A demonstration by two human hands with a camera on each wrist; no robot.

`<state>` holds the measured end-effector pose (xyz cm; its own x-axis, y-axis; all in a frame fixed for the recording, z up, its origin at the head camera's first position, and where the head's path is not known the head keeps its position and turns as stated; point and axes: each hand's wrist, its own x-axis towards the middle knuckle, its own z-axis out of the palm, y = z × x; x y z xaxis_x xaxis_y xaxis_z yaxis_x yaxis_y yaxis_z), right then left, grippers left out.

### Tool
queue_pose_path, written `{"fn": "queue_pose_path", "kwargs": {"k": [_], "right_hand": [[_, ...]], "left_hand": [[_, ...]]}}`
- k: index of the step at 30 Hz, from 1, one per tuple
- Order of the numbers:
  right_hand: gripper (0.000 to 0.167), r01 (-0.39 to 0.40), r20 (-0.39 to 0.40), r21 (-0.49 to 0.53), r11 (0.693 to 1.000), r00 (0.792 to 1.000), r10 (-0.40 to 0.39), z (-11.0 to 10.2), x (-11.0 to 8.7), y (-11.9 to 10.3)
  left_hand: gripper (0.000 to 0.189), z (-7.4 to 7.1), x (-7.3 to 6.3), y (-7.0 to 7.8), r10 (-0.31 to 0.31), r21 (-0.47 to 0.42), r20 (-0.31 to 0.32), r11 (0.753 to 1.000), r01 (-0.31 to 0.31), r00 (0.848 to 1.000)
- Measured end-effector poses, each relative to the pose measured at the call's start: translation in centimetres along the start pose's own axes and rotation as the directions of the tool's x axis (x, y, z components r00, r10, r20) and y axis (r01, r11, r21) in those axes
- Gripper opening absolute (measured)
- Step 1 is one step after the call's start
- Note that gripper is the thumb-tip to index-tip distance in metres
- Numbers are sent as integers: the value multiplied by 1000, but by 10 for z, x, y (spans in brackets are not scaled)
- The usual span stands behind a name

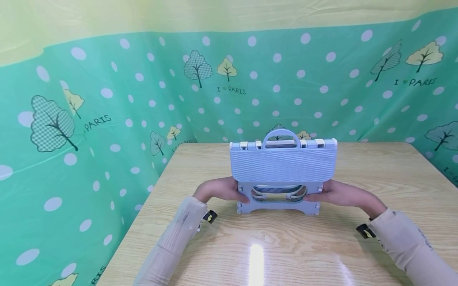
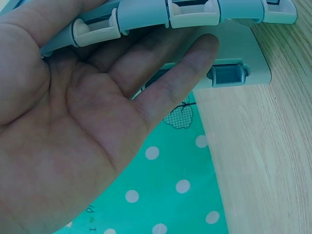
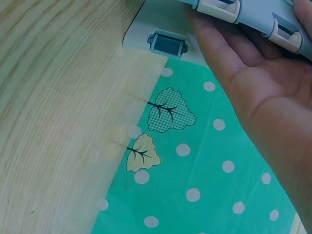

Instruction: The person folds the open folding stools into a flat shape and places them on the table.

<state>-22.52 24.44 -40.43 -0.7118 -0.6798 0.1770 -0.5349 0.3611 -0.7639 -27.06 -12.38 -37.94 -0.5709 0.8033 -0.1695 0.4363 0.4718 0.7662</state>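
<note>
A light blue plastic folding stool stands partly folded on the table. Its woven-textured top panel tilts toward me, with an arched handle along the upper edge. My left hand grips the left side of its leg frame, thumb on the front face. On the opposite side, my right hand holds the frame the same way. The left wrist view shows the fingers reaching behind the stool's hinged edge. In the right wrist view, fingers go in between the near edge and another panel; their tips are hidden.
The wooden table reaches under both forearms, with a bright light reflection near its front. A green dotted curtain with tree prints hangs behind the table and along its left side.
</note>
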Motion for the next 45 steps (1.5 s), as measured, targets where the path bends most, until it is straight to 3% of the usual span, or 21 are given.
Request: {"fn": "queue_pose_path", "kwargs": {"k": [45], "right_hand": [[89, -15, -8, 7, 1000, 1000, 15, 0, 0, 2]], "left_hand": [[86, 1, 2, -1, -25, -2, -19, 1000, 25, 1000]]}}
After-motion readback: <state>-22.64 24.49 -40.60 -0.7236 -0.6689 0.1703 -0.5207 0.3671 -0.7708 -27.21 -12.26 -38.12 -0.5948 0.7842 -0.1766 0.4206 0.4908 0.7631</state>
